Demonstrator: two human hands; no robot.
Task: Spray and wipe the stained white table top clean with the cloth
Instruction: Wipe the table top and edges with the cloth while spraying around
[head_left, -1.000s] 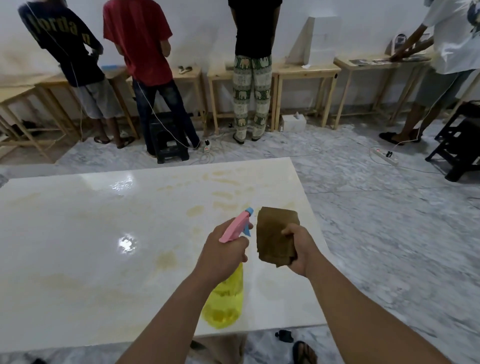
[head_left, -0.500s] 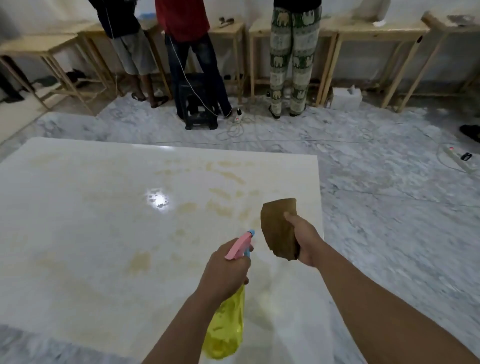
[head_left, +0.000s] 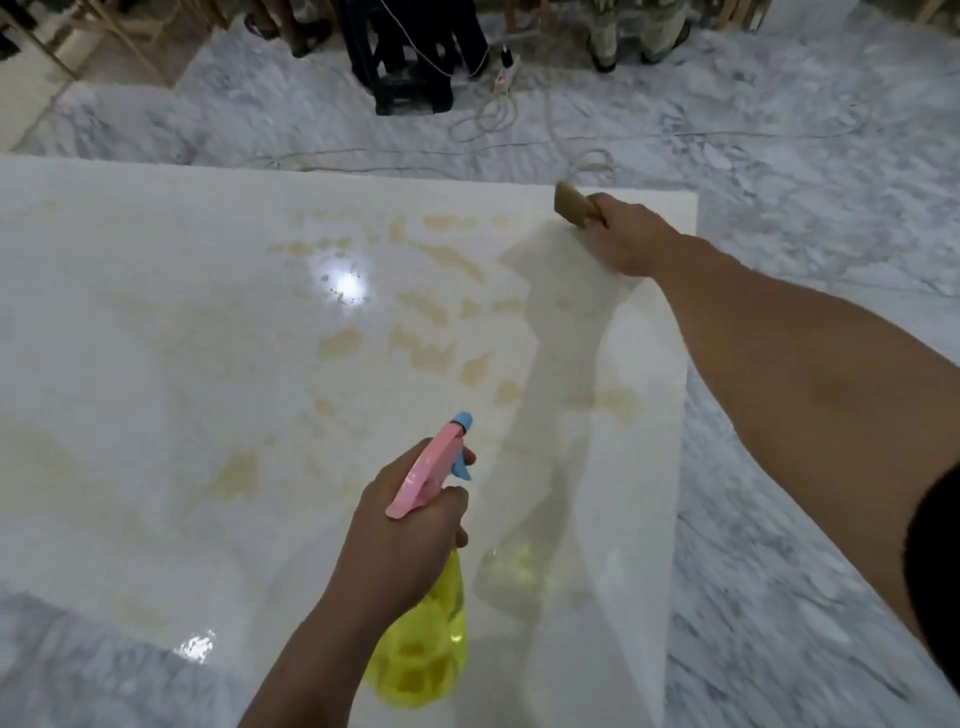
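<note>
The table (head_left: 156, 322) is lying across the near left of the view, its yellow-brown stains (head_left: 431, 353) spreading over the middle and toward the far right corner. The right hand (head_left: 623, 239), which was hovering beside the bottle half a second ago, is now reaching out to that far right corner, its fingers gripping the cloth (head_left: 571, 205) and bringing it down at or just above the surface; contact is hard to tell. That is suggesting wiping is starting from the far edge. The left hand (head_left: 400, 540) is still curling round the bottle (head_left: 421, 654), a finger on the trigger, nozzle pointing at the stains. The cloth is sitting near the far and right edges, so strokes are having room only leftward and nearward. Beyond the table, marble floor (head_left: 779, 130) is lying open, with cables (head_left: 488, 119) and a stool (head_left: 410, 88) farther off.
</note>
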